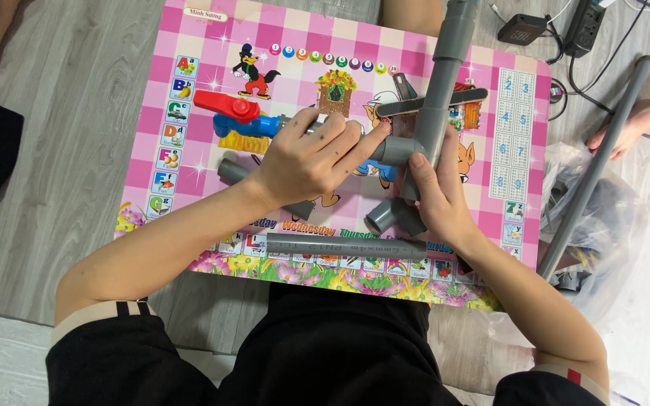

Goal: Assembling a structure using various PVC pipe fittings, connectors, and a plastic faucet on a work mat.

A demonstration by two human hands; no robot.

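Gripping grey pipe assembly (436, 98), long axis upright-tilted; left hand (306, 162), right hand (434, 199).

Table top (189, 30): pink-and-cream check, cartoon animals, flower border. Pipes (344, 246) and fittings (394, 216): plain grey. Valve (246, 120): blue body, red handle. Floor (62, 150): grey wood grain. Clothing (325, 353): black.

We're looking at matt grey plastic pipe assembly (436, 98) at upper centre, smooth and dull. The valve (238, 114) to its left shows glossy red and blue plastic. Beneath sits the pink table top (189, 180), a slick, shiny printed laminate. At far left, the floor (69, 150) reads as pale wood-grain boards, low sheen.
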